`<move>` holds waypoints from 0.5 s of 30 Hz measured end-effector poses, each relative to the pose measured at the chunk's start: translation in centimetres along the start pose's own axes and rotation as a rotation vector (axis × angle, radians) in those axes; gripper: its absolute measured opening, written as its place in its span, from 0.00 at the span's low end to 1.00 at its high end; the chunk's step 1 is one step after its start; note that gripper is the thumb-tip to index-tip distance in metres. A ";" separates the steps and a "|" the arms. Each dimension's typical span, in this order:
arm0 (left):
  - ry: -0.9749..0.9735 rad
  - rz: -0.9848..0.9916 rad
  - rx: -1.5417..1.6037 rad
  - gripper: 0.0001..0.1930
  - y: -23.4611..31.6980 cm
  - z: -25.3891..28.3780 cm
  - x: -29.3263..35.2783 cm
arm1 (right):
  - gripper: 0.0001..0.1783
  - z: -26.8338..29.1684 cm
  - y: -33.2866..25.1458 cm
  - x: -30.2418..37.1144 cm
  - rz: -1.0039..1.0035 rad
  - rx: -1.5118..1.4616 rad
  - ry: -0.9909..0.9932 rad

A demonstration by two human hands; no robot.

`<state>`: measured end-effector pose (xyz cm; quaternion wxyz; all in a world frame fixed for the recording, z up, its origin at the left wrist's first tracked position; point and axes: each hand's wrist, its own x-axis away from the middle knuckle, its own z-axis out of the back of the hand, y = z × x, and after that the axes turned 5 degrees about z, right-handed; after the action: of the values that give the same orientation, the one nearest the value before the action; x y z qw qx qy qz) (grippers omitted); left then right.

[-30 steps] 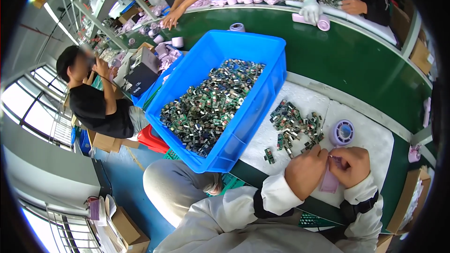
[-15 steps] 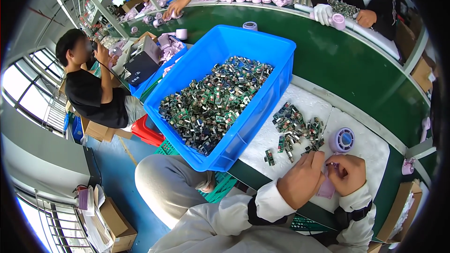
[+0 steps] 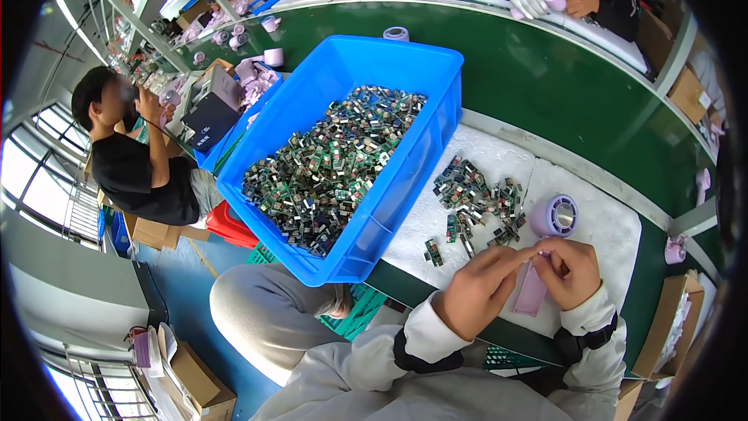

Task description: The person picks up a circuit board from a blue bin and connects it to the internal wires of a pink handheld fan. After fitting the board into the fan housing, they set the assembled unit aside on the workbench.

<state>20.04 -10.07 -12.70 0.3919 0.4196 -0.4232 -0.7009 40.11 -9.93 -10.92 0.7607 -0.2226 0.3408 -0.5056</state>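
My left hand (image 3: 481,284) and my right hand (image 3: 573,274) meet over the white foam board (image 3: 600,245), both closed with fingertips together. A flat lilac plastic handle (image 3: 531,293) hangs below my right hand's fingers, which grip its upper end. A tiny pale bit shows where the fingertips meet; what my left hand pinches is too small to make out. Just beyond stands a round lilac fan housing (image 3: 539,220) with a hollow ring; my fingers hide whether it joins the handle. Left of it lies a loose pile of small green circuit boards (image 3: 472,193).
A large blue bin (image 3: 405,222) full of circuit boards stands left of the foam board. The green conveyor belt (image 3: 538,78) runs behind, with a lilac ring part (image 3: 396,33) on it. Co-workers sit across and at left. An open cardboard box (image 3: 662,327) stands at right.
The view has shifted a little. The lilac housing has turned, showing more of its ring opening. More of the handle is now visible below my hands, and my fingertips have come together.
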 end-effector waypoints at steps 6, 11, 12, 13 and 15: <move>0.071 0.088 -0.132 0.20 0.0 0.1 -0.7 | 0.07 -0.1 0.5 -0.1 -0.045 -0.185 0.053; 0.100 0.206 0.227 0.18 -0.5 -0.1 -1.1 | 0.07 0.3 0.7 -0.7 -0.036 -0.254 0.033; 0.069 0.212 0.232 0.18 -0.5 -0.5 -1.3 | 0.07 0.4 1.0 -0.6 -0.019 -0.262 0.035; 0.063 0.221 0.236 0.16 -0.2 -0.7 -1.4 | 0.08 0.3 1.1 -0.4 0.004 -0.272 0.038; 0.061 0.237 0.240 0.14 0.2 -1.0 -1.6 | 0.08 0.3 1.3 0.0 0.016 -0.282 0.055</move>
<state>21.54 -8.91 -12.35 0.4316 0.4317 -0.5381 -0.5812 41.16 -9.43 -11.63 0.7162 -0.3109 0.4309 -0.4525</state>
